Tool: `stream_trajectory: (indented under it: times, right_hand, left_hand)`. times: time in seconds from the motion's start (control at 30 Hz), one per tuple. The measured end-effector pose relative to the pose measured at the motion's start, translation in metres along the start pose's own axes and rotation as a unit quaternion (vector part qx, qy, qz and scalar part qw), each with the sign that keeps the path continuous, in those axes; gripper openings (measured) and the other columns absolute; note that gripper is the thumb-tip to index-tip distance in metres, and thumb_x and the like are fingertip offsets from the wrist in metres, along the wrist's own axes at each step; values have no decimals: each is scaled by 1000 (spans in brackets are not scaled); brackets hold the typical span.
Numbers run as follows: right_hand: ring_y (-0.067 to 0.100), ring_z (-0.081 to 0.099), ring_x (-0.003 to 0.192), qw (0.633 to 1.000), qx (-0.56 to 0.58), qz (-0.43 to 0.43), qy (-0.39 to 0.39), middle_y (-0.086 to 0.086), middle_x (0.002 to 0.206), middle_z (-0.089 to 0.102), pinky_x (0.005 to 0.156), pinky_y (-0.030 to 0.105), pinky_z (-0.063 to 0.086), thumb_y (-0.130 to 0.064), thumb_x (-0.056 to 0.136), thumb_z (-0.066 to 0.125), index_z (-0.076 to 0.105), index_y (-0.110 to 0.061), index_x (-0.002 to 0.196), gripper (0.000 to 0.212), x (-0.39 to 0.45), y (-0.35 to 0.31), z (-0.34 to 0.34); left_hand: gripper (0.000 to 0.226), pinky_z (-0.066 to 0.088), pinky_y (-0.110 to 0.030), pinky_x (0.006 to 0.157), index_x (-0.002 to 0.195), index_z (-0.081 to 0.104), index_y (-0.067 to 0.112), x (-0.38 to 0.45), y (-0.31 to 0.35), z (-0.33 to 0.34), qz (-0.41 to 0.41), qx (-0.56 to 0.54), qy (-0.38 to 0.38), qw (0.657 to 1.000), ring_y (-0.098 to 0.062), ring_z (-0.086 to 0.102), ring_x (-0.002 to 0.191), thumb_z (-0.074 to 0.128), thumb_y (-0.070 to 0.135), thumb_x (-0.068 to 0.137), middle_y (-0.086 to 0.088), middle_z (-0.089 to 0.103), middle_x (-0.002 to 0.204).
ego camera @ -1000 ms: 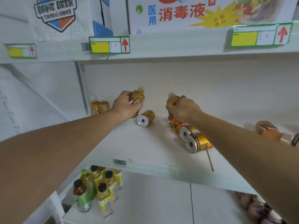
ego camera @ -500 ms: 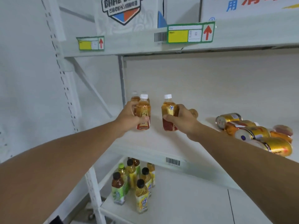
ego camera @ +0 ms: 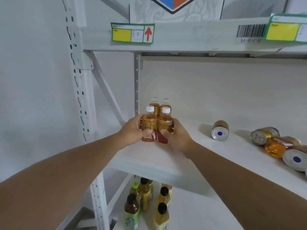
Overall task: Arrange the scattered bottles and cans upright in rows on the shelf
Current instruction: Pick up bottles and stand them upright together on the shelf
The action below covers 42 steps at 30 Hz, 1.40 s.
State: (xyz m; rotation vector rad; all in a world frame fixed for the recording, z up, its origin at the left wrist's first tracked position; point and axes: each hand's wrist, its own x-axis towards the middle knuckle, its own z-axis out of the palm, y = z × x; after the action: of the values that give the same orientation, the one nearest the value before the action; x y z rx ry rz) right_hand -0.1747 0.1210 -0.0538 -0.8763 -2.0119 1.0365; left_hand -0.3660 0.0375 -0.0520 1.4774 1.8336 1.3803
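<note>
STEP: seating 2 upright amber white-capped plastic bottles | left hand [ego camera: 132, 132] wraps left bottle [ego camera: 149, 126], right hand [ego camera: 177, 138] wraps right bottle [ego camera: 164, 127], touching, on white shelf [ego camera: 149, 156] beyond fingertips | NEXT: likely release, fetch gold cans [ego camera: 220, 130] lying rightward

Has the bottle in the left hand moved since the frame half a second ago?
Yes. The left bottle now stands close in front of the two back bottles, touching the right bottle; earlier a gap separated them.
</note>
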Motion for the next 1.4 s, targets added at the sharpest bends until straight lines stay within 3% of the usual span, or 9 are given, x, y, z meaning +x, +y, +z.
stream_trajectory:
  times: [0.13,0.33,0.4,0.47,0.57,0.73,0.87,1.1,1.4]
  right_hand:
    - [19,61,113,999,-38,0,24,-5,122,62,94,32,45,-21,103,62,47,-23,141,41,17,8,10]
    - [17,60,107,996,-67,-20,47,-8,115,62,86,29,43,-21,103,61,46,-34,122,27,43,18,19]
    - [17,61,107,995,-64,-21,69,-6,117,63,81,27,44,-20,103,61,50,-33,120,24,48,21,25]
    - [20,60,113,994,-73,-10,78,2,131,59,89,32,47,-24,104,59,54,-25,129,26,55,25,29]
    - [27,54,129,990,-117,39,70,9,160,38,108,40,42,-34,107,54,49,-19,146,42,61,27,30]
    - [29,63,115,982,-165,63,71,3,128,68,89,37,48,-44,107,51,49,-22,144,43,68,29,30]
    - [29,65,108,970,-217,74,82,0,121,70,78,36,43,-53,106,46,45,-27,143,45,74,32,34]
    - [26,57,86,955,-266,87,101,-3,94,62,73,38,41,-57,105,43,42,-29,130,38,78,37,40]
    - [32,65,107,954,-275,74,93,7,117,68,75,39,41,-52,109,35,26,-18,152,55,74,33,44]
  left_hand:
    - [62,53,-35,106,156,51,27,20,-13,5,30,9,7,1000,-15,67,123,75,15,101,4,71,135]
    - [39,50,-6,83,143,60,29,43,-38,9,42,41,35,998,8,64,100,67,20,105,14,65,125]
    - [38,55,-19,97,143,61,27,49,-43,10,45,53,37,997,-1,70,106,65,18,106,11,65,128]
    - [40,52,-36,108,147,59,24,55,-43,9,46,72,31,996,-17,70,119,63,19,107,5,67,137]
    - [39,48,-36,107,149,57,24,63,-43,10,40,104,20,994,-19,67,125,60,23,110,4,68,140]
    - [41,45,-32,102,151,56,23,76,-45,10,32,119,14,992,-21,65,128,59,26,110,1,67,143]
    - [40,49,-44,113,149,59,22,83,-50,9,23,103,15,994,-22,67,127,60,27,109,2,68,141]
    - [40,50,-49,112,149,57,26,84,-54,10,19,120,23,992,-22,65,129,58,36,110,3,68,141]
    - [50,52,-43,105,158,36,36,75,-48,11,13,206,6,978,-22,64,128,48,43,110,8,66,143]
